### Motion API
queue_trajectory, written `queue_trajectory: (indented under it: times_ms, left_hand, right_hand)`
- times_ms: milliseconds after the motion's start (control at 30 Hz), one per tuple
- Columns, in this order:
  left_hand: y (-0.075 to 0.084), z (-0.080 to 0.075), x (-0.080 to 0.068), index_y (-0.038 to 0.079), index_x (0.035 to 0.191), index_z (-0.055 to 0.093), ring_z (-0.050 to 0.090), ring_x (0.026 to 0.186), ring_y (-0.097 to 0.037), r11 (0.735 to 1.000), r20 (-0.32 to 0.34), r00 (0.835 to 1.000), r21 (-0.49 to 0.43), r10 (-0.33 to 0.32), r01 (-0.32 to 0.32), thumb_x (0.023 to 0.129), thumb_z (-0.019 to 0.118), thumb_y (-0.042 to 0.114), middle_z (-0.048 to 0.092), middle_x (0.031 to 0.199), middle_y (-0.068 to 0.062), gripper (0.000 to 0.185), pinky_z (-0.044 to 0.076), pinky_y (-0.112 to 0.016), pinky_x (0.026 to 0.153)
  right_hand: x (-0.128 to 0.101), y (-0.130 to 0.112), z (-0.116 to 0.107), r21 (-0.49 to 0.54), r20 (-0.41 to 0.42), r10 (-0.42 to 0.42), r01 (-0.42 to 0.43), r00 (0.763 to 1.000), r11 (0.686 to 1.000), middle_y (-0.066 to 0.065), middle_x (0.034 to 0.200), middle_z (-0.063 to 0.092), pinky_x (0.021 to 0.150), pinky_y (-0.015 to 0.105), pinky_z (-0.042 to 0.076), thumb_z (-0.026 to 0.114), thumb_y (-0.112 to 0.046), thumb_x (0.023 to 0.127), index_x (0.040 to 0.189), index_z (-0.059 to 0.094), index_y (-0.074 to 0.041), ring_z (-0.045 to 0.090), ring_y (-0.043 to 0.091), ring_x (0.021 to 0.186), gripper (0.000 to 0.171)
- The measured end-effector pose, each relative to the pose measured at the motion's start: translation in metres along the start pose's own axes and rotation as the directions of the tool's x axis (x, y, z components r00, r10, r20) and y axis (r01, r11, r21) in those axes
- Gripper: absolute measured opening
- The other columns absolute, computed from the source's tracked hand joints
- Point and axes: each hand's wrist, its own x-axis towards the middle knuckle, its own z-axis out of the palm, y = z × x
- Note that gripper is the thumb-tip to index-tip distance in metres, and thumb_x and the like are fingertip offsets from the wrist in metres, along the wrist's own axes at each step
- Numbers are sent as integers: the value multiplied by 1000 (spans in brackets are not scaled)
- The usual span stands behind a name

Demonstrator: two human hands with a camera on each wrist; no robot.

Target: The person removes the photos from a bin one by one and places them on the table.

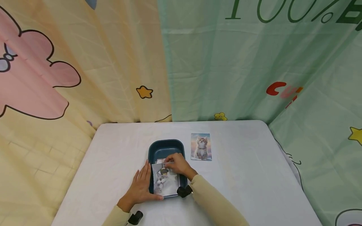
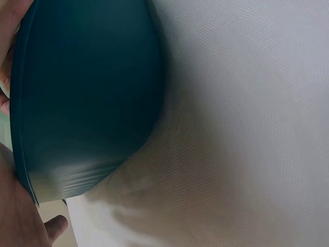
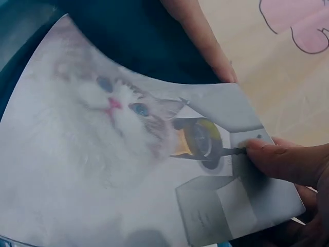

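My right hand (image 1: 178, 165) pinches the far edge of a cat picture card (image 1: 169, 185) between thumb and fingers. The card stands out over the near half of a dark teal plastic basin (image 1: 166, 142). In the right wrist view the card (image 3: 123, 170) bows, showing a white fluffy cat with blue eyes, and the thumb (image 3: 282, 162) presses its corner area. My left hand (image 1: 139, 187) lies along the basin's left side, fingers extended at the rim and thumb at the near corner. Part of another card (image 1: 160, 161) shows behind the held one. The left wrist view shows the basin's outer wall (image 2: 87, 92).
Right of the basin, a kitten picture card (image 1: 201, 147) lies flat on the white-covered table (image 1: 240, 175). Printed curtains (image 1: 215, 62) hang behind the table and on both sides. Black wrist cameras (image 1: 135, 217) are strapped at both sleeves.
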Motion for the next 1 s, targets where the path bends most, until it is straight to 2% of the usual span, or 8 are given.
queue_trajectory:
  times_ms: [167,267,467,567,733,867,1000]
  left_hand:
    - [1,0,0,-10,150,8,15,144,-38,1000,4,1000,-4,-1,1,55,67,84,0,159,-23,145,13,-61,112]
    - [1,-1,1,-10,150,8,15,144,-38,1000,8,1000,-1,-5,5,55,67,84,0,159,-23,146,13,-61,112]
    - [2,-3,2,-8,151,6,12,145,-37,999,40,999,-10,-30,30,55,68,83,-1,159,-23,146,10,-60,113]
    - [3,-4,3,-8,151,6,12,145,-37,999,45,998,-5,-37,37,55,69,81,-1,160,-23,145,10,-60,113]
    - [3,-2,3,-8,151,6,12,145,-37,1000,33,999,5,-27,27,55,68,83,-1,159,-23,146,11,-60,113]
    - [2,0,2,-9,150,8,14,144,-38,1000,10,1000,8,-12,12,54,67,84,0,159,-23,146,13,-61,112]
    - [2,1,1,-10,150,10,16,143,-39,1000,-3,1000,11,-8,8,54,69,82,1,159,-23,145,14,-61,112]
  right_hand:
    - [-5,-1,-6,-85,91,-77,84,993,993,2,103,73,77,22,52,67,-13,90,104,76,-8,67,12,94,17]
    - [-8,-3,-12,-116,125,-79,94,989,989,6,109,72,80,25,53,66,-10,91,110,73,-6,67,16,97,21]
    - [-12,1,-17,-84,55,36,-31,998,996,7,101,70,84,34,52,70,-12,88,103,68,-5,67,21,94,16]
    - [-13,5,-18,-71,22,12,-11,1000,997,5,96,71,86,36,49,71,-15,88,99,69,-7,66,19,86,14]
    - [-15,10,-21,-50,3,-45,46,999,998,6,103,72,79,29,52,68,-16,91,104,73,-8,66,18,87,17]
    - [-16,16,-27,-33,-18,-46,46,999,998,9,106,71,75,28,54,67,-13,91,108,73,-6,68,19,87,20]
    - [-18,24,-37,-6,-76,-31,30,997,1000,12,105,71,72,27,54,68,-12,90,107,73,-5,69,20,85,20]
